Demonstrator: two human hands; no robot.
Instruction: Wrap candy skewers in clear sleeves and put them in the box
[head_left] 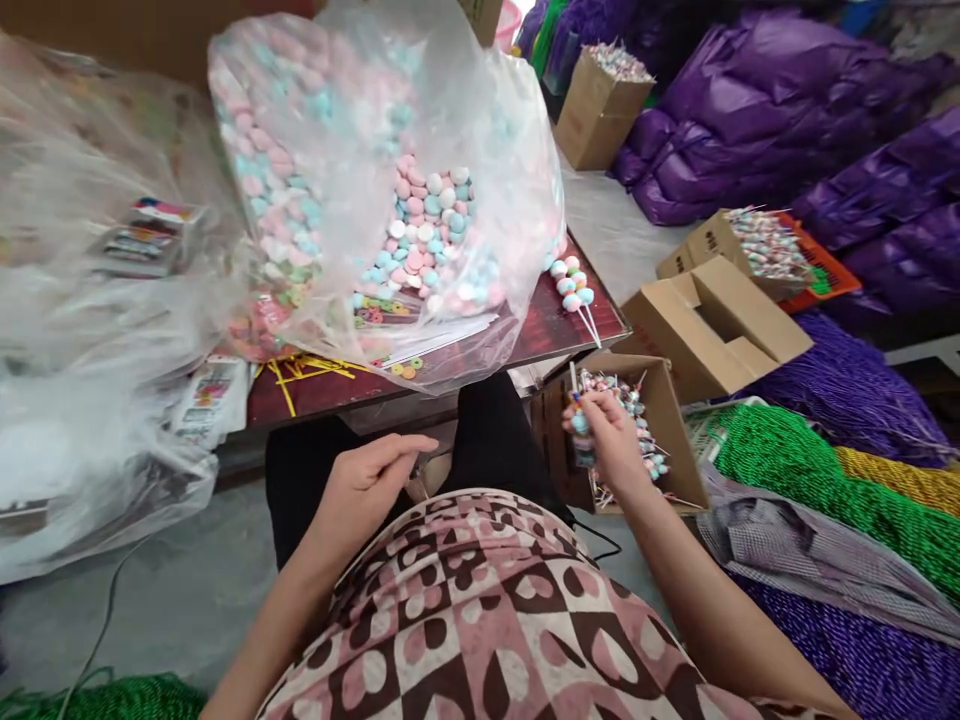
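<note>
Right hand (616, 440) pinches a candy stick (579, 422) over an open cardboard box (684, 430) of similar sticks. Left hand (371, 487) hovers above the lap, fingers loosely extended, with nothing visible in its grasp. Beyond them, more candy skewers (574, 285) lie at the corner of the dark red counter (319, 397), beside a clear plastic bag (517, 140) of pastel candies (431, 225).

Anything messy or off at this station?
Mildly: the yellow strips lie in a crisscross jumble near the table's front edge, while the thin white sticks beside them lie roughly parallel. Nothing looks clearly spilled or damaged.
</note>
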